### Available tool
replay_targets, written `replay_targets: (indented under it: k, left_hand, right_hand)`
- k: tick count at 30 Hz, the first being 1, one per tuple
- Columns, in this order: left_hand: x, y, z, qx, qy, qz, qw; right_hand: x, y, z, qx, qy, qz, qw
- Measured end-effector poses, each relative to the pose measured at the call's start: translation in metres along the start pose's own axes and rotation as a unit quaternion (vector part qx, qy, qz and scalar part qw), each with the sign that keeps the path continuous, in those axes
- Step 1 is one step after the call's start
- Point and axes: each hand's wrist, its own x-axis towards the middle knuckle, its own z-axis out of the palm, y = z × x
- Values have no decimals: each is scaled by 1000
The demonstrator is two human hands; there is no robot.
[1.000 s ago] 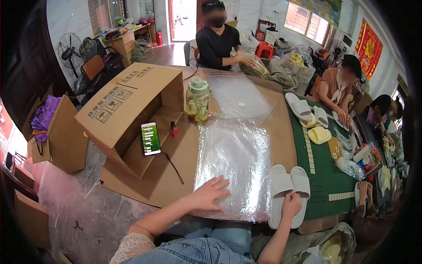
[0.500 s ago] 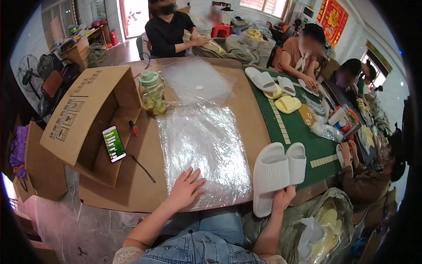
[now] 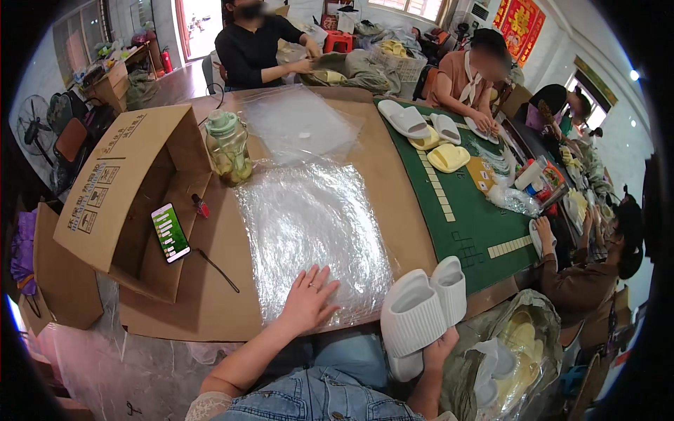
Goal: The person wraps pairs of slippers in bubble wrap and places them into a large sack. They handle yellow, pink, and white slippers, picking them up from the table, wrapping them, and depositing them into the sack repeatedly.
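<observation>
My left hand (image 3: 310, 298) lies flat with spread fingers on a stack of clear plastic bags (image 3: 309, 217), near its front edge. A ring shows on one finger. In my right hand (image 3: 441, 349) is a pair of white slide slippers (image 3: 415, 316), gripped from the side at the table's front edge. The slippers are tilted, with ribbed straps facing me and foot openings toward the far side. My right fingertips are partly hidden behind the slippers.
Left are an open cardboard box (image 3: 123, 182), a phone (image 3: 170, 233) and a glass jar (image 3: 228, 149). A green mat (image 3: 467, 210) holds white and yellow slippers. Beside me, a sack (image 3: 516, 351) contains more slippers. Several people sit around the table.
The white slippers have come nearer to me and tipped, so their foot openings now show. My left hand stays flat on the bags. The whole view has shifted slightly.
</observation>
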Motion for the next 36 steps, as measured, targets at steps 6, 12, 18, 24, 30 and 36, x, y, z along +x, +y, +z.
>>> replay_targets:
  k: [6,12,18,24,30,36]
  left_hand:
    - [2,-18,12,-92,73,-28,993]
    - [9,1,-8,-72,87,-29,993]
    - [9,-1,5,-26,108,-30,993]
    - [11,-9,7,-86,131,-41,987]
    - [12,-11,-6,-220,134,-113,959]
    - [20,-12,-39,-708,65,-284,643]
  right_hand:
    - [3,-13,5,-42,-51,-48,997]
    - [1,-12,5,-38,-6,-29,999]
    - [0,-8,3,-26,-14,-10,1000]
    - [-4,1,1,-41,-38,-38,998]
    - [-6,0,1,-40,-39,-27,998]
    - [-6,-11,7,5,-21,-19,1000]
